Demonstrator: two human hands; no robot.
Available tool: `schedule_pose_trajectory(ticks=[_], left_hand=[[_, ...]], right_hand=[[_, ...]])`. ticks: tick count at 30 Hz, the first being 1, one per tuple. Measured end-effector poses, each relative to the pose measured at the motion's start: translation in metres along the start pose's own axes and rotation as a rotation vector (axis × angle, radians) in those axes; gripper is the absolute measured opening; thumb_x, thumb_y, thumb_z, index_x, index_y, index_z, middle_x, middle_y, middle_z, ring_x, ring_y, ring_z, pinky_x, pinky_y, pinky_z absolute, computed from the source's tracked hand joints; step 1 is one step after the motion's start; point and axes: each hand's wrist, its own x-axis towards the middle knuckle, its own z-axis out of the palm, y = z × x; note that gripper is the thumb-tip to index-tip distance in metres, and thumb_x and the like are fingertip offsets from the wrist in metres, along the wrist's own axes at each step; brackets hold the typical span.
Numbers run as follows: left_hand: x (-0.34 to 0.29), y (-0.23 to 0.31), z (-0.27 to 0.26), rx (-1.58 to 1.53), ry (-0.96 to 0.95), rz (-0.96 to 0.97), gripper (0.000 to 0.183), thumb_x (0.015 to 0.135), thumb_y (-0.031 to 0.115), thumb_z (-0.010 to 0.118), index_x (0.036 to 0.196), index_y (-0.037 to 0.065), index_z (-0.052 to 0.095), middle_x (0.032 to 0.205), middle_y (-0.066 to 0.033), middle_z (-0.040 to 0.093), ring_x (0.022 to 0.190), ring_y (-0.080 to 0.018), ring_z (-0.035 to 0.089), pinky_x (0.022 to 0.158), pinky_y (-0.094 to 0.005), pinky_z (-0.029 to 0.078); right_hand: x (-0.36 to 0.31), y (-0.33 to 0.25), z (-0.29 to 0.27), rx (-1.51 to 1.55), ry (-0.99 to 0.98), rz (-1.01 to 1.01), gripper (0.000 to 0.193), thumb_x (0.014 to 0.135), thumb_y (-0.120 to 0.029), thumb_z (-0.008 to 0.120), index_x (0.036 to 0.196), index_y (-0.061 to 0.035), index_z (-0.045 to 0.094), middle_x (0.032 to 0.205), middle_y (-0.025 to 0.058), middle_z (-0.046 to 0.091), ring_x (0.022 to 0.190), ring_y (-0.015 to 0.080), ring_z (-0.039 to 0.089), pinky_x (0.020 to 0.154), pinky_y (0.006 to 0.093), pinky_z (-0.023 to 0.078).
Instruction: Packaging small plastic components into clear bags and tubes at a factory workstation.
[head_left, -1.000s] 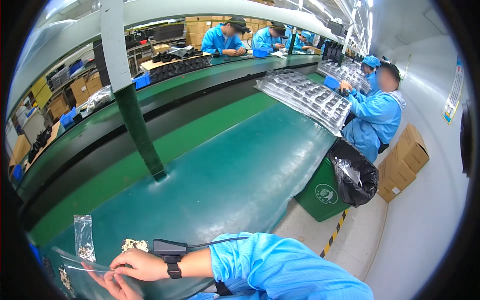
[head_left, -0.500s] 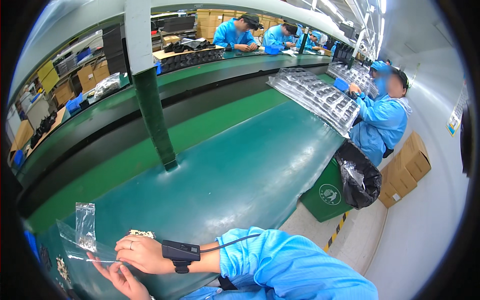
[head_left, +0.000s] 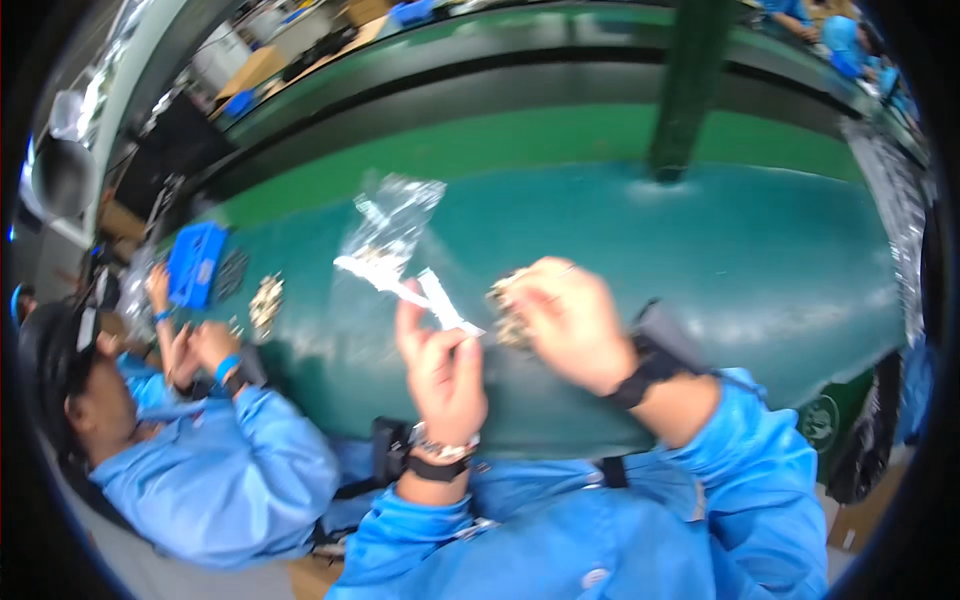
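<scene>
My left hand [head_left: 442,375] pinches the edge of a clear plastic bag [head_left: 436,295] between thumb and fingers, and the film spreads beyond the fingertips with bright glare. Just past it, a clear zip bag [head_left: 400,215] with small pale pieces in its lower end lies on the green table; the two bags overlap in view. My right hand [head_left: 570,320] is bent down over a pile of small cream-coloured parts [head_left: 512,325], its fingers drawn together at the pile. Motion blur hides what is between its fingertips.
To my left a co-worker [head_left: 210,470] in blue works at the same green table [head_left: 740,290]. Near that person lie another pale pile [head_left: 265,303], dark small parts [head_left: 231,275] and a blue bin [head_left: 196,264]. A green post [head_left: 685,100] rises at the table's far side.
The view has swung left, bringing the co-worker and blue bin into sight. My right hand has moved away from my left hand and the bag to the cream-coloured pile.
</scene>
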Motion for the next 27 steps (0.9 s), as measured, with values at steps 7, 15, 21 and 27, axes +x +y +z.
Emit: schedule_pose_trajectory(ticks=[7, 15, 21, 27], left_hand=[[0.003, -0.006, -0.011, -0.188, 0.0, -0.105, 0.007, 0.092, 0.006, 0.05, 0.094, 0.002, 0.056, 0.121, -0.0166, 0.05, 0.108, -0.0203, 0.049, 0.094, -0.0329, 0.037], [0.003, -0.001, -0.009, -0.456, 0.027, -0.298, 0.009, 0.095, 0.005, 0.047, 0.099, -0.001, 0.052, 0.092, -0.0128, 0.062, 0.08, -0.0148, 0.059, 0.077, -0.0279, 0.049], [0.001, -0.001, -0.006, -0.422, 0.035, -0.301, 0.008, 0.094, 0.003, 0.048, 0.097, -0.003, 0.053, 0.09, -0.0127, 0.064, 0.076, -0.0145, 0.061, 0.074, -0.0269, 0.051], [0.002, 0.001, -0.001, -0.366, 0.041, -0.295, 0.007, 0.093, 0.002, 0.048, 0.097, -0.002, 0.053, 0.087, -0.0124, 0.064, 0.073, -0.0153, 0.062, 0.072, -0.0272, 0.051]], right_hand=[[0.022, 0.02, -0.016, -0.147, -0.296, 0.035, 0.013, 0.082, -0.008, 0.057, 0.084, 0.0006, 0.067, 0.077, 0.0159, 0.061, 0.074, 0.0326, 0.059, 0.066, 0.0384, 0.047], [0.017, 0.012, -0.012, -0.308, -0.247, -0.041, 0.009, 0.078, -0.002, 0.059, 0.083, -0.0014, 0.067, 0.079, 0.0144, 0.061, 0.076, 0.0327, 0.059, 0.068, 0.0394, 0.048], [0.016, 0.013, -0.012, -0.302, -0.224, -0.125, 0.012, 0.076, 0.002, 0.058, 0.084, -0.0022, 0.067, 0.077, 0.013, 0.06, 0.078, 0.0313, 0.059, 0.067, 0.0393, 0.048], [0.014, 0.003, -0.015, -0.233, -0.264, -0.23, 0.018, 0.074, 0.002, 0.059, 0.09, -0.0016, 0.065, 0.084, 0.0135, 0.064, 0.079, 0.0321, 0.06, 0.071, 0.0384, 0.05]])
